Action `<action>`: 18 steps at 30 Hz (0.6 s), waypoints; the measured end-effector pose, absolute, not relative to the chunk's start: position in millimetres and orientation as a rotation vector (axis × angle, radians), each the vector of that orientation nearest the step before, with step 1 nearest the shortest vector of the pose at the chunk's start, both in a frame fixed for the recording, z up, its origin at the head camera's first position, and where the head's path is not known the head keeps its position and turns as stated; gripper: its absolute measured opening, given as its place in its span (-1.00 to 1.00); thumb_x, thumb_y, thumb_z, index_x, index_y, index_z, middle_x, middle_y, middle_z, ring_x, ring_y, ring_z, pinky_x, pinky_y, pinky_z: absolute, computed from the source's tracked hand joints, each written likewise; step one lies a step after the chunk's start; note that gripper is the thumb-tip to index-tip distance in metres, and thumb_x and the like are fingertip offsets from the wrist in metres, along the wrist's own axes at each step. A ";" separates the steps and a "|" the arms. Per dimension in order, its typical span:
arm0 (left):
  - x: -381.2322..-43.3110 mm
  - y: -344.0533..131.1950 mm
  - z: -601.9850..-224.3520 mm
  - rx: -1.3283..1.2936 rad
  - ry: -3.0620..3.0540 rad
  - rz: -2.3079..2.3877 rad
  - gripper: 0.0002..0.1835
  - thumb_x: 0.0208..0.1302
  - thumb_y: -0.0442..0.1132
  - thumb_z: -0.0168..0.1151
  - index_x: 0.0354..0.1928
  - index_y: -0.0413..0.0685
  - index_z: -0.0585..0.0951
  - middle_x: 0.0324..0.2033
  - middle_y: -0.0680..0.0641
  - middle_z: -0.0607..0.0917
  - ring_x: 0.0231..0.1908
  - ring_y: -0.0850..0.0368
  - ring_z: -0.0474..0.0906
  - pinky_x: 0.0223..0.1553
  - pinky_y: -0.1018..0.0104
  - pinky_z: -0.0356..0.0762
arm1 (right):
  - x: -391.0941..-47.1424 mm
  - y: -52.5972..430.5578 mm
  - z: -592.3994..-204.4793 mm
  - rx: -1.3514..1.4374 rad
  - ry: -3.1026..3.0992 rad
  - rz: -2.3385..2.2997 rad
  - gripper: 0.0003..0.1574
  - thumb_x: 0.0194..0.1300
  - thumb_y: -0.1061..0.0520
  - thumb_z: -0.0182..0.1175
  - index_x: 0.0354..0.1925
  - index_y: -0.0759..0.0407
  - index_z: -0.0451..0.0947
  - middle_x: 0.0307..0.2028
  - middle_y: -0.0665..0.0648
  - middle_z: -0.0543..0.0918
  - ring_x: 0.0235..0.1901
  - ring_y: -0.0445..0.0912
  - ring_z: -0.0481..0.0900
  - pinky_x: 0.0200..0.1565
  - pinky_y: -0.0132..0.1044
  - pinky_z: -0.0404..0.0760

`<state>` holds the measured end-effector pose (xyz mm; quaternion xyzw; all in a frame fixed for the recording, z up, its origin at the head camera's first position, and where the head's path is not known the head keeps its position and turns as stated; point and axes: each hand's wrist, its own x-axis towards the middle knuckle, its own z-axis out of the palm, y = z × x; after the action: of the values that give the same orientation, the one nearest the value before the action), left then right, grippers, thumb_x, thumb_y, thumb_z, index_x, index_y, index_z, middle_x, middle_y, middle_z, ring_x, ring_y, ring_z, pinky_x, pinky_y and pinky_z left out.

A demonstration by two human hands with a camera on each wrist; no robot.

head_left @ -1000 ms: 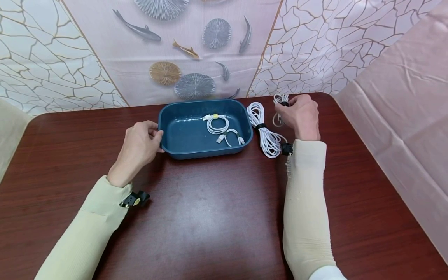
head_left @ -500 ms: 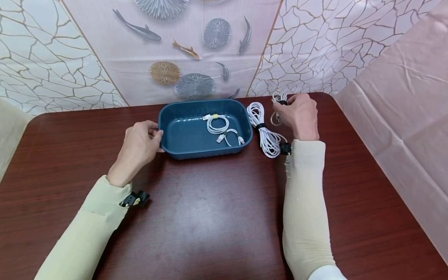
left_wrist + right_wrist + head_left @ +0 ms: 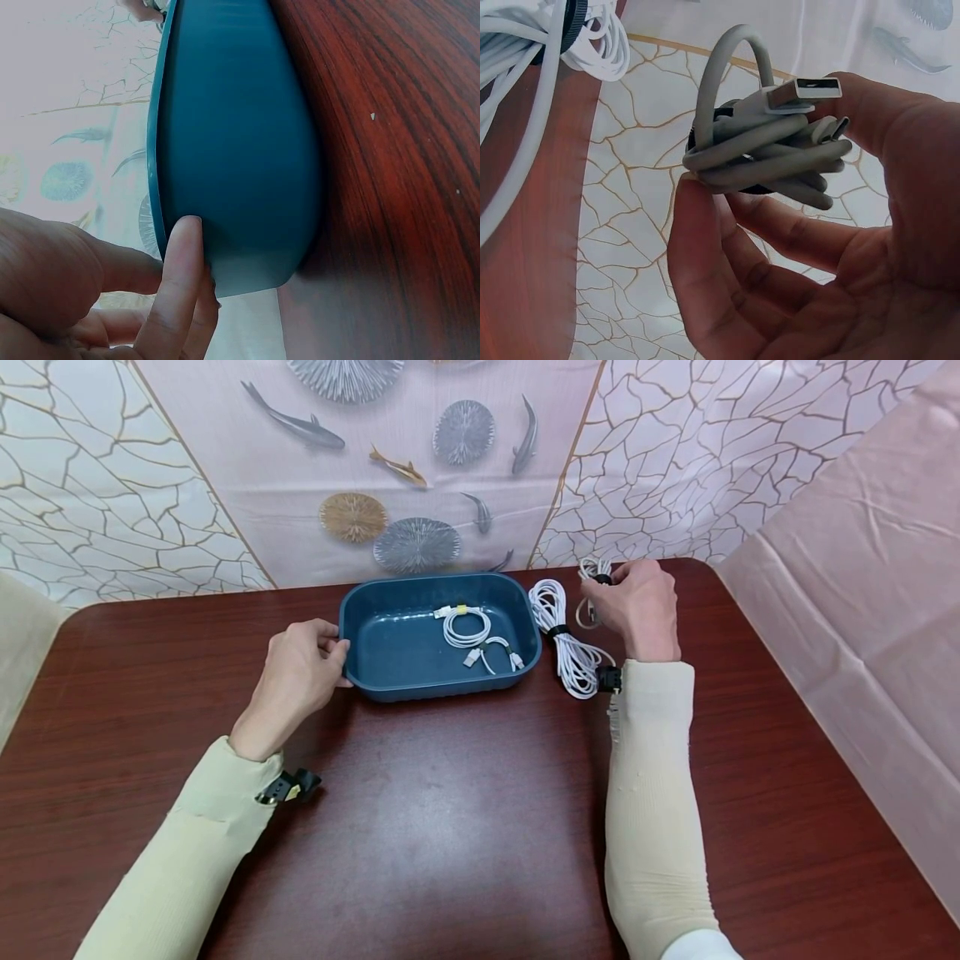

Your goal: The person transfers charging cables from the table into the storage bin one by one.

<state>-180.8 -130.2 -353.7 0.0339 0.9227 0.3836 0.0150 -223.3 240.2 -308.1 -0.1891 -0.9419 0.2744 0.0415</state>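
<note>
My left hand (image 3: 296, 667) pinches the left end of a dark blue plastic bin (image 3: 435, 692); in the left wrist view its fingertips (image 3: 185, 232) lie against the wall just below the rim. Inside the bin lie a coiled white USB cable (image 3: 448, 632) with a yellow tie and a shorter white USB cable (image 3: 472, 657). Right of the bin, my right hand (image 3: 647, 606) holds a bundled USB charging cable (image 3: 765, 161) between thumb and fingers. A black strap binds this cable, and its metal USB plug (image 3: 817, 88) points out of the coil.
A long white cable bundle (image 3: 579, 662) with a black strap lies on the table right beside the bin. The dark red wooden table (image 3: 420, 827) ends at a patterned fabric backdrop (image 3: 675, 460) behind and a plain pink cloth (image 3: 862, 577) on the right.
My right hand has shifted slightly left toward the bin with the cable bundle in it. The left hand and the bin have stayed in place.
</note>
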 end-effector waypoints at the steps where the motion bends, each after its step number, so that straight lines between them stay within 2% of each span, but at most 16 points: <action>1: -180.7 -130.3 -353.7 0.107 2.871 1.195 -0.64 0.53 -0.26 0.08 0.16 -0.43 0.56 -0.25 -0.31 0.74 -0.49 0.14 0.77 -0.48 0.52 0.64 | -223.4 239.9 -308.2 -0.576 -2.883 0.839 -0.41 0.24 -0.22 0.15 -0.03 0.20 0.67 0.02 0.31 0.64 -0.02 0.16 0.57 -0.01 0.06 0.63; 10: -180.5 -130.5 -353.7 0.111 2.873 1.205 -0.64 0.53 -0.25 0.08 0.15 -0.42 0.56 -0.25 -0.31 0.74 -0.49 0.14 0.77 -0.47 0.52 0.65 | -223.2 236.1 -308.7 -0.546 -2.880 0.804 -0.46 0.24 -0.23 0.13 -0.13 0.17 0.66 -0.04 0.28 0.64 -0.08 0.14 0.57 -0.08 0.03 0.62; 18: -180.7 -130.7 -354.0 0.111 2.873 1.204 -0.64 0.52 -0.26 0.09 0.16 -0.42 0.57 -0.25 -0.30 0.74 -0.48 0.13 0.78 -0.47 0.52 0.65 | -223.0 233.2 -308.2 -0.518 -2.881 0.784 -0.51 0.26 -0.24 0.14 -0.29 0.15 0.62 -0.21 0.22 0.60 -0.17 0.10 0.54 -0.21 -0.06 0.57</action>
<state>-180.7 -130.7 -354.0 0.0355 0.9217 0.3861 0.0123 -223.0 233.2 -308.2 -0.1707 -0.9492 0.2583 0.0554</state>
